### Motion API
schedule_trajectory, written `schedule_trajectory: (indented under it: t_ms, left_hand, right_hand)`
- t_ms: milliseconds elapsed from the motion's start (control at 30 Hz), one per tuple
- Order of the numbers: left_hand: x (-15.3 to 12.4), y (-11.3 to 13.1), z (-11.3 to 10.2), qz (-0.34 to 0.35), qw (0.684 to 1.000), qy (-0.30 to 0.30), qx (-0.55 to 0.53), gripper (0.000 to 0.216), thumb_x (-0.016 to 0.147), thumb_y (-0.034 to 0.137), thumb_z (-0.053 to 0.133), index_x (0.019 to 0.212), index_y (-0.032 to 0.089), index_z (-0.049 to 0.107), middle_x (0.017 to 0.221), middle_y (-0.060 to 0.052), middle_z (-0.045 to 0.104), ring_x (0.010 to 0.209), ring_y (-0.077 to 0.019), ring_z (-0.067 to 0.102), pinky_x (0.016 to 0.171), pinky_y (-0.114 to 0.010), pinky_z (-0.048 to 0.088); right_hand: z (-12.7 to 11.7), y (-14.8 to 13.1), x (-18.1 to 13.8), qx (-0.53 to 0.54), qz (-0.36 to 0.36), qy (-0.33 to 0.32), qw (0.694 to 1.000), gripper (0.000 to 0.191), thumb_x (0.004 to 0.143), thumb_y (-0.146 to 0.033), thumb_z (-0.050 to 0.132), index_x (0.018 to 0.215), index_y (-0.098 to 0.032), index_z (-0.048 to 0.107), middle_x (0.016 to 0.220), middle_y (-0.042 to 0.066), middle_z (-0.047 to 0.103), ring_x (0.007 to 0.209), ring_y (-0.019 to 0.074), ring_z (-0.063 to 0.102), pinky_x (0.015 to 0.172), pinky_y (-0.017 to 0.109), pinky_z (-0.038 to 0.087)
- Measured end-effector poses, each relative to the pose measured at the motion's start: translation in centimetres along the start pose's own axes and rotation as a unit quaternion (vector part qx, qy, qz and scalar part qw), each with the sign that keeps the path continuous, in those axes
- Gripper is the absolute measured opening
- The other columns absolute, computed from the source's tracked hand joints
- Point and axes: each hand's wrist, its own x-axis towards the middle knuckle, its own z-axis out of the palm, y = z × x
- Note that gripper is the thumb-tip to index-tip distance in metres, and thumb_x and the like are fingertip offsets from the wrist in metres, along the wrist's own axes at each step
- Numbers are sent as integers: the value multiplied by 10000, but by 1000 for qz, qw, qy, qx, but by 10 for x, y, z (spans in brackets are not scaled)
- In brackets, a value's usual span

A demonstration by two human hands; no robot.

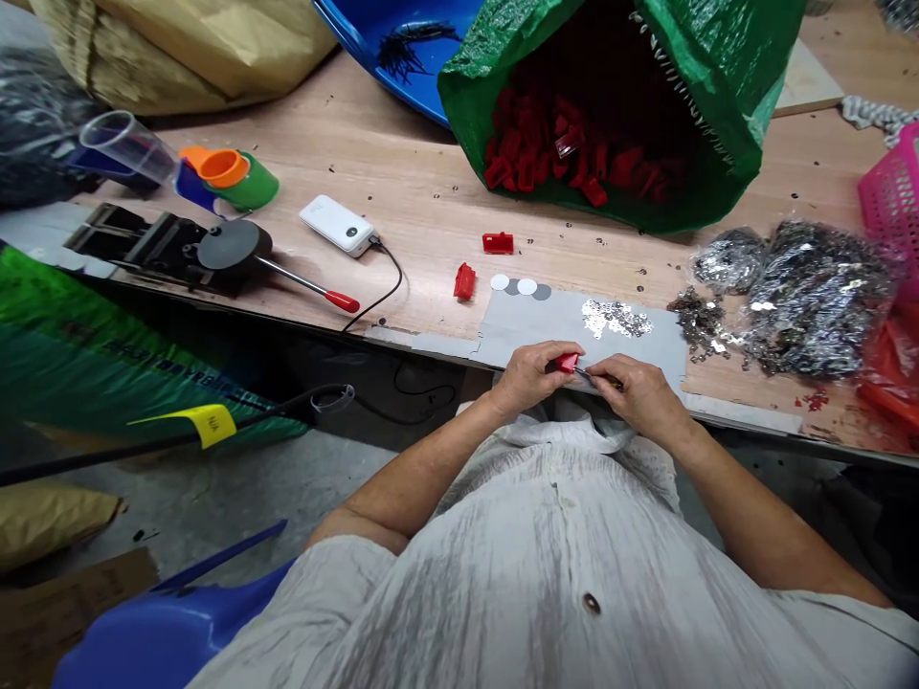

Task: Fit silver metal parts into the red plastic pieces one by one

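Observation:
At the table's front edge my left hand [532, 376] is closed on a small red plastic part [567, 363]. My right hand [641, 390] grips a screwdriver-like tool [607, 380] with a dark and yellow handle, its thin metal shaft reaching the red part. The exact tip is too small to make out. Just beyond both hands, small shiny metal pieces [616, 319] lie spread on a grey mat [560, 321]. Two similar red parts, one upright [464, 281] and one lying flat [498, 243], rest left of the mat, near a row of white and grey discs [526, 286].
A green sack [739, 182] full of red parts lies open at the back. Bags of metal pieces [811, 297] and a pink basket [894, 201] stand right. Leftward are a white power bank [337, 225], a lever tool [234, 247] and cups [248, 182]. A blue stool [179, 622] is below.

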Motion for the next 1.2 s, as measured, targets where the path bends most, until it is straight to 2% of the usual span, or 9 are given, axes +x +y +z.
schedule_trajectory:
  t_ms: [133, 267, 433, 600, 1033, 1200]
  left_hand:
    - [-3, 3, 6, -5, 999, 22, 33, 313, 789, 236, 763, 1092, 196, 695, 1040, -54, 754, 956, -189, 704, 877, -289, 525]
    - [-4, 4, 10, -16, 998, 44, 37, 326, 766, 275, 790, 1065, 184, 695, 1036, -63, 753, 952, -195, 700, 873, -288, 520]
    - [-1, 4, 4, -46, 999, 11, 20, 324, 750, 276, 795, 1046, 188, 696, 991, -42, 750, 896, -180, 688, 834, -271, 502]
    - [0, 4, 0, -55, 998, -12, -5, 323, 741, 253, 786, 1045, 192, 694, 1000, -37, 743, 892, -173, 676, 837, -262, 487]
    - [1, 5, -2, -62, 998, -14, -2, 316, 732, 257, 797, 1028, 206, 696, 976, -28, 747, 889, -176, 681, 843, -268, 489]
    - [-1, 4, 2, -47, 999, 6, -14, 292, 746, 242, 791, 1017, 197, 692, 983, -34, 748, 887, -176, 690, 838, -265, 495]
  right_hand:
    - [12, -13, -5, -67, 2, 40, 997, 173, 929, -180, 537, 976, -204, 702, 968, 67, 722, 871, 208, 677, 751, 313, 497]
    - [26, -24, -12, -117, 25, 76, 990, 185, 942, -160, 502, 978, -186, 681, 937, 81, 705, 847, 214, 665, 681, 300, 479]
    - [28, -12, -13, -39, 12, 101, 994, 152, 932, -178, 541, 969, -202, 686, 940, 61, 710, 851, 208, 668, 745, 308, 497]
    - [18, -2, -9, 23, 7, 89, 996, 138, 915, -198, 583, 950, -212, 715, 926, 53, 707, 839, 200, 670, 778, 319, 498]
    - [8, -2, -4, 41, 22, 48, 998, 154, 903, -202, 596, 968, -216, 735, 903, 45, 702, 809, 191, 658, 738, 309, 475]
    - [11, -5, 0, 39, 21, 41, 998, 151, 911, -199, 580, 953, -216, 724, 889, 47, 694, 817, 191, 652, 748, 306, 471]
